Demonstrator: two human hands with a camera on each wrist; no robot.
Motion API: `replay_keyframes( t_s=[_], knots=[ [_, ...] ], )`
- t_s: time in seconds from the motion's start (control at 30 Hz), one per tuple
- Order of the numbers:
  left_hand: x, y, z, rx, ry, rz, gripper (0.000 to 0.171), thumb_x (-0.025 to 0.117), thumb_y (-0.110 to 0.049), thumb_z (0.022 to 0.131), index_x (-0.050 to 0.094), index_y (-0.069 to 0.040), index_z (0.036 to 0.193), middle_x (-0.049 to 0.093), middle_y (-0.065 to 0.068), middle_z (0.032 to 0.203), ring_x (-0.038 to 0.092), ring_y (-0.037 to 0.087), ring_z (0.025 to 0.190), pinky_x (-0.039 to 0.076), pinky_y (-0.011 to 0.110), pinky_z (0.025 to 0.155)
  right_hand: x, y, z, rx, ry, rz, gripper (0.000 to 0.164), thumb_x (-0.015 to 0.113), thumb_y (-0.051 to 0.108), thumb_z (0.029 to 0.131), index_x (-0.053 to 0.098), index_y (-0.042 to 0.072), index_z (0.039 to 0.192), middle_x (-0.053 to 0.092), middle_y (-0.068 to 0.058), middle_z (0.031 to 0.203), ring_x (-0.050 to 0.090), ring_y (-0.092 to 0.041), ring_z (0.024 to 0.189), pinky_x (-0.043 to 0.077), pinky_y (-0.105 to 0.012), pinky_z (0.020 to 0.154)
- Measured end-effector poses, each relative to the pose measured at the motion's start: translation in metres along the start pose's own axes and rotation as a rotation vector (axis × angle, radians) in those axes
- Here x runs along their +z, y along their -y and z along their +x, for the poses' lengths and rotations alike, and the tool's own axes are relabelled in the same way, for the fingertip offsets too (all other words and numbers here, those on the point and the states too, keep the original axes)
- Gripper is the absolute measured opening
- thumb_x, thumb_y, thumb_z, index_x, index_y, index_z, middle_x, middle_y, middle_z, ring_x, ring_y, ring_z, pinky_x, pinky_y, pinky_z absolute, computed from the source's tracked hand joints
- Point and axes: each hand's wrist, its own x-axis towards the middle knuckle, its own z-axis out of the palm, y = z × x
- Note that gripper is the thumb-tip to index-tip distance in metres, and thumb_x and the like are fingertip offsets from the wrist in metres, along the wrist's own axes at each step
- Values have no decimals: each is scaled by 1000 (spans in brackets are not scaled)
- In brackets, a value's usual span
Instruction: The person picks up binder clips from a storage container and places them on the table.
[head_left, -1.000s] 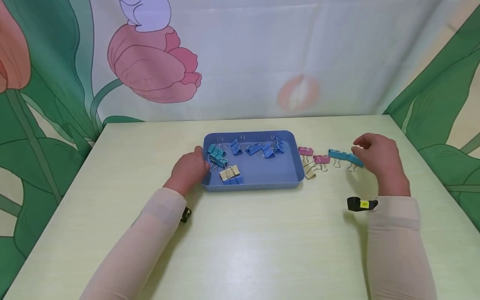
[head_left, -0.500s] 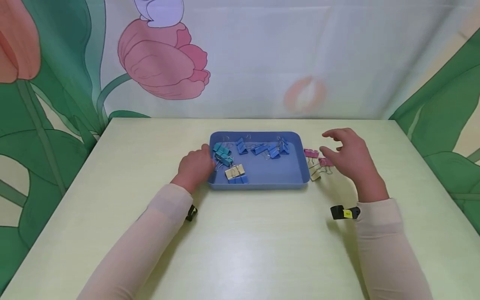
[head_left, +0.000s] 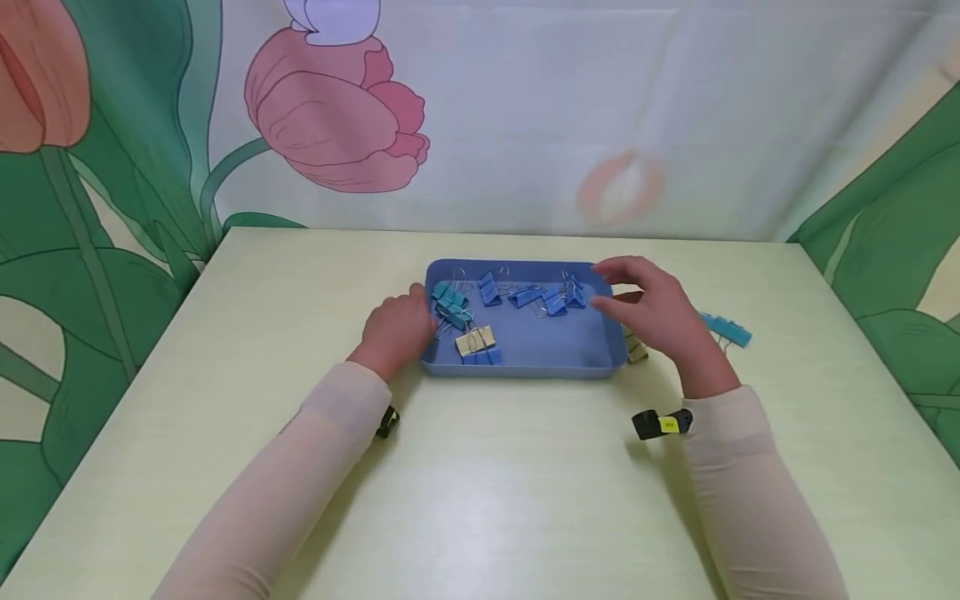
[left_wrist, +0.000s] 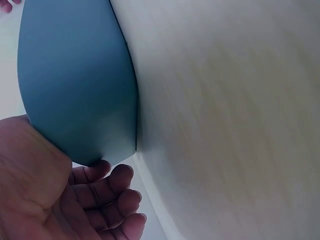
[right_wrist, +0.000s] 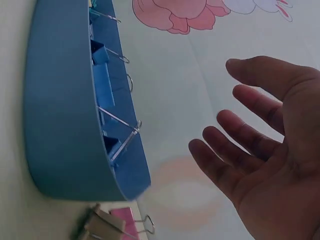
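A shallow blue tray [head_left: 547,343] holds several binder clips. My left hand [head_left: 396,333] grips its left end; in the left wrist view the fingers [left_wrist: 122,180] curl at the tray's end wall, and the thumb is mostly hidden. Over the tray's right edge is my right hand [head_left: 652,308], fingers spread and holding nothing. Inside lie teal binder clips [head_left: 452,305] at the left, a beige binder clip [head_left: 476,339] touching a blue one [head_left: 483,357], and several blue binder clips [head_left: 528,296] along the back.
Right of the tray are a beige binder clip [head_left: 635,344] and, in the right wrist view, a pink binder clip [right_wrist: 126,220]. Light blue binder clips [head_left: 727,329] lie farther right on the table [head_left: 480,483]. A printed curtain [head_left: 510,117] hangs behind the table.
My right hand has moved left from the light blue clips, past the pink ones, to the tray's right edge, its fingers spreading. The left hand has stayed at the tray; the head view has shifted slightly.
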Motion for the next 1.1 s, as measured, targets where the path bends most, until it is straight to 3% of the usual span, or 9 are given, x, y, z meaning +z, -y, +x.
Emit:
replay_keyframes(
  t_s=[0.23, 0.57, 0.77, 0.97, 1.1],
  knots=[
    [0, 1, 2, -16, 16, -17, 40, 45, -29, 92, 40, 3, 115, 59, 13, 80, 57, 26, 70, 51, 39, 64, 20, 10, 6, -35, 80, 126, 41, 67, 32, 80, 54, 23, 118, 55, 3, 119, 52, -15, 111, 44, -34, 94],
    [0, 2, 0, -5, 6, -14, 43, 48, -30, 91, 40, 5, 114, 59, 14, 76, 58, 28, 69, 51, 39, 61, 52, 18, 15, -59, 134, 151, 37, 68, 27, 80, 57, 22, 114, 58, 3, 115, 55, -19, 110, 45, -34, 93],
    [-1, 1, -2, -4, -1, -7, 42, 48, -31, 91, 40, 4, 113, 59, 14, 77, 58, 28, 68, 51, 39, 62, 77, 20, 20, -126, 187, 172, 34, 67, 24, 81, 59, 17, 114, 59, -4, 116, 56, -27, 110, 47, -34, 91],
    [-1, 1, -1, -7, 9, -12, 42, 48, -31, 92, 40, 4, 114, 59, 13, 78, 58, 26, 68, 52, 38, 63, 99, 24, 25, -180, 264, 98, 30, 64, 27, 83, 59, 23, 113, 59, -5, 118, 56, -21, 109, 46, -33, 91],
    [-1, 2, -1, -10, 16, -14, 42, 48, -31, 91, 40, 4, 114, 59, 14, 78, 59, 27, 69, 52, 39, 64, 109, 30, 28, -179, 300, 30, 30, 62, 25, 85, 58, 21, 114, 60, -2, 117, 56, -15, 107, 47, -33, 91]
  ],
)
